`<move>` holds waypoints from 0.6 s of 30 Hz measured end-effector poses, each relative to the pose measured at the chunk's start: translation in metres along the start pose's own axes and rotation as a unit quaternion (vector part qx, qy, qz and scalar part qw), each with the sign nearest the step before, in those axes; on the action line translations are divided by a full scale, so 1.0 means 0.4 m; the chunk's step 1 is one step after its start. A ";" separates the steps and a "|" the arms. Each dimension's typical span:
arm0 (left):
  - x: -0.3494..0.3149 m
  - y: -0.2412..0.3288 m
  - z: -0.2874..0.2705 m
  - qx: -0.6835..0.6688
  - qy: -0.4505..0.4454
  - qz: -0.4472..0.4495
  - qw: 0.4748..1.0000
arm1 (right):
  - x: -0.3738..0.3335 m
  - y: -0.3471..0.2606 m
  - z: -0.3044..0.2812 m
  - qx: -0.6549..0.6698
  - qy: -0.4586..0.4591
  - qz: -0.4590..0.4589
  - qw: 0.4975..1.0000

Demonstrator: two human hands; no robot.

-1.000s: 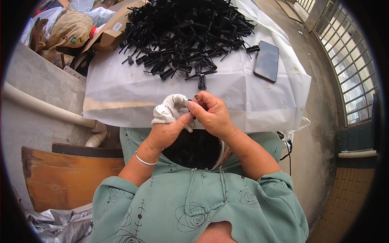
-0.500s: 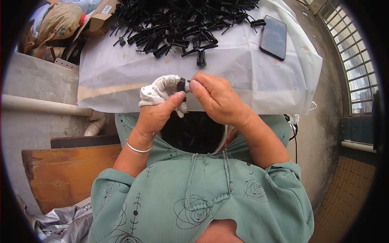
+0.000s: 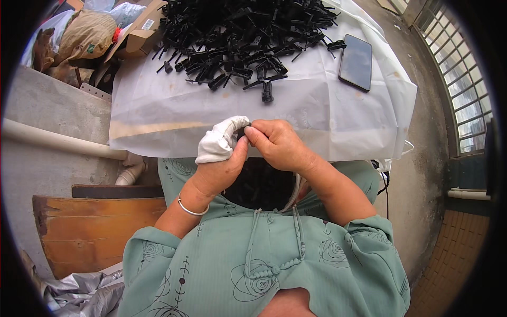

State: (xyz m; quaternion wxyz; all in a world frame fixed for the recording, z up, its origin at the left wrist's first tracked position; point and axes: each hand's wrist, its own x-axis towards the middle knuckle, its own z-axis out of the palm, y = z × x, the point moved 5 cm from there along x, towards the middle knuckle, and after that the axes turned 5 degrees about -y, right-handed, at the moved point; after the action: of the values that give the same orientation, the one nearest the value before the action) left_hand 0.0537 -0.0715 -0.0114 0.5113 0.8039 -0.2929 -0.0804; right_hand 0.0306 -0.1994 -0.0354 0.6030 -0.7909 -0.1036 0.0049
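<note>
My left hand, its fingers covered by a white cloth glove with the thumb bare, is closed around a small black plastic part. Only a bit of that part shows; fingers hide the rest. Bare-skinned, my right hand pinches thumb against fingers at the same part, touching the gloved fingertips. Whatever lies inside this pinch is covered. Below both hands, a dark round container sits between my legs, its contents too dark to make out.
A large heap of black plastic parts lies on the table's white plastic cover. One part rests at its near edge. A phone lies to the right. Cardboard and bags stand at far left, above a pipe.
Both hands have drawn closer together, and the left has turned so its glove covers more. The black part, with a pale grey piece visible earlier, is now mostly hidden. The whole view has shifted slightly.
</note>
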 end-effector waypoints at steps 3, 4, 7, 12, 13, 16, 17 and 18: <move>0.003 0.014 -0.002 0.094 0.020 0.058 0.994 | 0.004 0.010 0.016 0.044 0.052 -0.024 0.997; -0.001 0.022 -0.002 0.138 0.030 0.091 0.986 | 0.007 0.018 0.023 0.053 0.049 -0.008 0.997; -0.003 0.022 -0.003 0.034 0.030 0.055 0.997 | 0.006 0.013 0.022 0.074 0.052 -0.014 0.996; 0.016 -0.017 -0.021 -0.165 0.017 0.018 0.986 | -0.007 -0.038 -0.024 -0.024 0.050 -0.057 0.997; 0.015 -0.027 -0.028 -0.226 0.023 -0.025 0.974 | -0.010 -0.037 -0.024 -0.093 0.029 -0.044 0.994; 0.009 -0.029 -0.024 -0.327 -0.014 -0.098 0.940 | -0.012 -0.025 -0.031 -0.164 0.043 -0.090 0.981; 0.011 -0.028 -0.022 -0.358 -0.015 -0.097 0.929 | -0.016 -0.031 -0.037 -0.166 0.076 -0.149 0.972; 0.011 -0.028 -0.023 -0.358 -0.014 -0.096 0.929 | -0.016 -0.036 -0.044 -0.166 0.075 -0.149 0.972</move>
State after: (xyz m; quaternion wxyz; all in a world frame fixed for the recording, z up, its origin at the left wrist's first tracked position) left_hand 0.0657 -0.0635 -0.0163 0.7504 0.5908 -0.1731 -0.2403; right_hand 0.0243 -0.2138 -0.0175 0.4635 -0.8536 -0.1741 -0.1619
